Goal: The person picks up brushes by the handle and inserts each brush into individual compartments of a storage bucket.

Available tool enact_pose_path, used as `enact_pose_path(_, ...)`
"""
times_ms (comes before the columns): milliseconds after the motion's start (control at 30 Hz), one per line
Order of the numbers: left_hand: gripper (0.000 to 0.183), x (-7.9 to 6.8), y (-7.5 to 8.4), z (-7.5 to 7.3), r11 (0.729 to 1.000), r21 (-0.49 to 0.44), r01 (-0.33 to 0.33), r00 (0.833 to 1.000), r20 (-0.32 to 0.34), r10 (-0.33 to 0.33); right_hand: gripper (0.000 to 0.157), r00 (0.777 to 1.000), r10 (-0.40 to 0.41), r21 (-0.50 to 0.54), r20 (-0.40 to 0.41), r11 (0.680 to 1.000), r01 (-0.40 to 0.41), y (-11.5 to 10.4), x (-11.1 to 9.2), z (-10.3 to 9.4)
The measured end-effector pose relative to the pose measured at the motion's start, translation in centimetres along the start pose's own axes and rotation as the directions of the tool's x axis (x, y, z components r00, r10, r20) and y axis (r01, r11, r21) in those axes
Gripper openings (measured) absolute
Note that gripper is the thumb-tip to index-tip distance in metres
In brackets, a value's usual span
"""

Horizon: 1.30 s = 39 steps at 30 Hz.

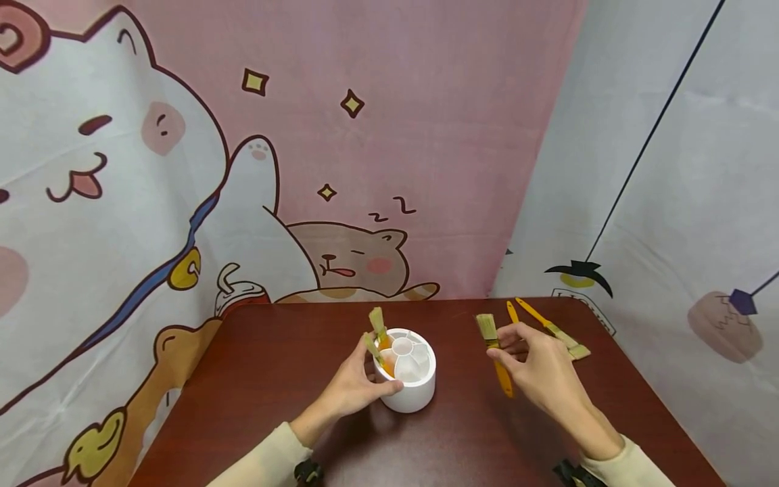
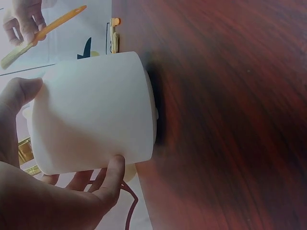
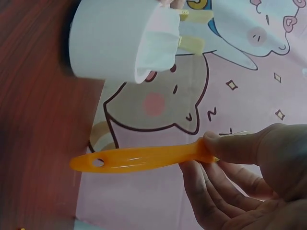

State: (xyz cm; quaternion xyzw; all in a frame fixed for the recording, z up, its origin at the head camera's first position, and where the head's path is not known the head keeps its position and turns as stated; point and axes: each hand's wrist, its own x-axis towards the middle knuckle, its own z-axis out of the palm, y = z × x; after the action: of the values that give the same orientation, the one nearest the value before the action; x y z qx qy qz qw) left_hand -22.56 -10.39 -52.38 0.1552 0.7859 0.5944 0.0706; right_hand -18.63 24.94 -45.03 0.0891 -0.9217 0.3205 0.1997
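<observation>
A round white holder (image 1: 410, 396) with several compartments stands on the table. My left hand (image 1: 351, 387) grips its left side, the thumb on the near wall and the fingers round the far side. Two paintbrushes (image 1: 377, 321) lean inside it, bristles up and orange handles down in the left compartments. My right hand (image 1: 541, 365) pinches another paintbrush (image 1: 500, 372) near its ferrule, to the right of the holder. Its pale bristles point up. In the right wrist view the orange handle (image 3: 139, 159) hangs over the table, its hole near the end.
Beyond my right hand, a paintbrush (image 1: 556, 331) with a yellow handle lies on the dark red table (image 1: 292, 338), and another yellow handle (image 1: 512, 312) shows beside it. A cloth backdrop (image 1: 438, 135) with cartoon animals hangs behind the table and along its sides.
</observation>
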Motion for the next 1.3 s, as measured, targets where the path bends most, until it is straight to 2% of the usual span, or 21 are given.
enact_pose_path(667,0.108,0.0,-0.1,-0.1,1.0,0.008,-0.001,1.0,0.002,0.001,0.029,0.995,-0.098,0.14,-0.033,0.985,0.102,-3.4,0.1,1.6)
enact_pose_path(867,0.107,-0.1,-0.1,0.0,1.0,0.008,-0.005,1.0,0.003,0.005,0.03,0.994,-0.105,0.173,-0.026,0.979,0.108,-4.3,0.1,1.8)
enact_pose_path(1300,0.108,-0.1,0.0,0.2,1.0,0.026,-0.006,1.0,-0.011,0.006,0.031,0.979,-0.19,0.223,-0.07,0.954,0.201,-5.6,0.0,2.4)
